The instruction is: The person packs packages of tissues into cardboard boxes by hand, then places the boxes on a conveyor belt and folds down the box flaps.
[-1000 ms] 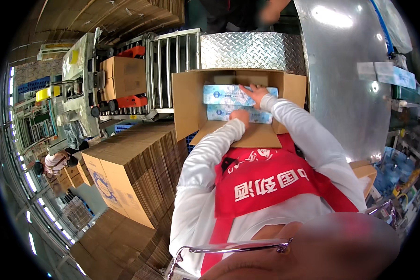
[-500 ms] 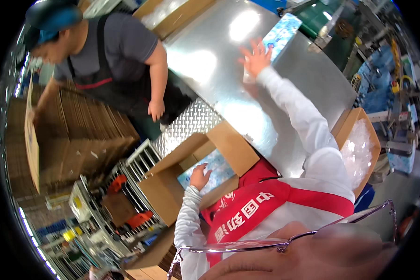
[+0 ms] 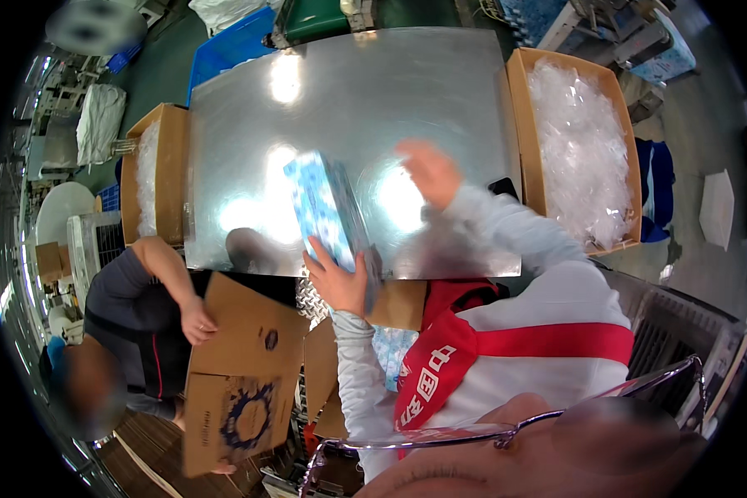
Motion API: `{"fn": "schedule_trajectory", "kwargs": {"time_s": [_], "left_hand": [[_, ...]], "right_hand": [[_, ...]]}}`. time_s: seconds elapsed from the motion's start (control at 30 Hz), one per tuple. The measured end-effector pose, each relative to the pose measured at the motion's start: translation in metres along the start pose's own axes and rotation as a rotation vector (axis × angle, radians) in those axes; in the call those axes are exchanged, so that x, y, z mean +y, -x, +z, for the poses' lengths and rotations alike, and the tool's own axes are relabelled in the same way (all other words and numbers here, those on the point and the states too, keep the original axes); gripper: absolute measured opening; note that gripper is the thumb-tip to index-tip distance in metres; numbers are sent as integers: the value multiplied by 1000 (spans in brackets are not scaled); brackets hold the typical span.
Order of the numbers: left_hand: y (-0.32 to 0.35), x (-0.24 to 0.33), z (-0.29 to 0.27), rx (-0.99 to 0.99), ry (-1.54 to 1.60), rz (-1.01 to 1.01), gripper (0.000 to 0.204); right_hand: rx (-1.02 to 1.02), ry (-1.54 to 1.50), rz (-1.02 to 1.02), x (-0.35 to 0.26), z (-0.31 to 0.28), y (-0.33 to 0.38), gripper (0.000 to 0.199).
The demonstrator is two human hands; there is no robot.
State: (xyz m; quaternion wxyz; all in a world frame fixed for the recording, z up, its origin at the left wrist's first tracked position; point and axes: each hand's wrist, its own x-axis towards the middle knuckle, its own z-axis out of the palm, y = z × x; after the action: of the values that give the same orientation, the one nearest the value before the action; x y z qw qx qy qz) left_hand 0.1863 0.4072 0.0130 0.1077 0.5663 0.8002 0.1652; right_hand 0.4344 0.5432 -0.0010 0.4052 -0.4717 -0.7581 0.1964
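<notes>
A long blue-and-white patterned box (image 3: 317, 203) lies slantwise over the near part of the metal table. My left hand (image 3: 338, 284) grips its near end, thumb on the right side and fingers on the left. To the right of this box, my right hand (image 3: 433, 173) hovers over the table, apart from it and smeared by motion, so its fingers cannot be made out well. Below the table's near edge stands an open cardboard carton (image 3: 398, 305), partly hidden by my left arm. Inside it another blue-and-white patterned box (image 3: 393, 347) shows.
Clear plastic pieces fill cardboard boxes at the table's right (image 3: 519, 108) and left (image 3: 170, 183) ends. A dark flat object (image 3: 503, 187) rests near the table's right edge. At left, a co-worker (image 3: 133, 324) holds a brown cardboard carton (image 3: 241, 365). A blue bin (image 3: 224, 50) stands behind the table.
My left hand has moved from the open carton onto a blue-and-white box. My right hand is now apart from the box it was reaching at. The co-worker has brought a carton nearer; the view has turned.
</notes>
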Motion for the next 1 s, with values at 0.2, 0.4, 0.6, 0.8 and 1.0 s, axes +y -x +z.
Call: {"fn": "schedule_trajectory", "kwargs": {"time_s": [0.2,0.4,0.6,0.8,1.0], "left_hand": [[2,-25,4,93,-34,-27,108],[90,-66,-86,87,379,186,104],[277,-168,-97,240,283,87,98],[390,-251,7,100,-150,-71,87],[293,-300,40,180,-516,-266,100]], "right_hand": [[-67,945,400,199,-191,78,71],[-514,760,734,241,-200,134,62],[-482,879,638,248,-190,161,45],[-358,1021,603,276,-220,151,47],[-310,1042,560,238,-262,123,47]]}}
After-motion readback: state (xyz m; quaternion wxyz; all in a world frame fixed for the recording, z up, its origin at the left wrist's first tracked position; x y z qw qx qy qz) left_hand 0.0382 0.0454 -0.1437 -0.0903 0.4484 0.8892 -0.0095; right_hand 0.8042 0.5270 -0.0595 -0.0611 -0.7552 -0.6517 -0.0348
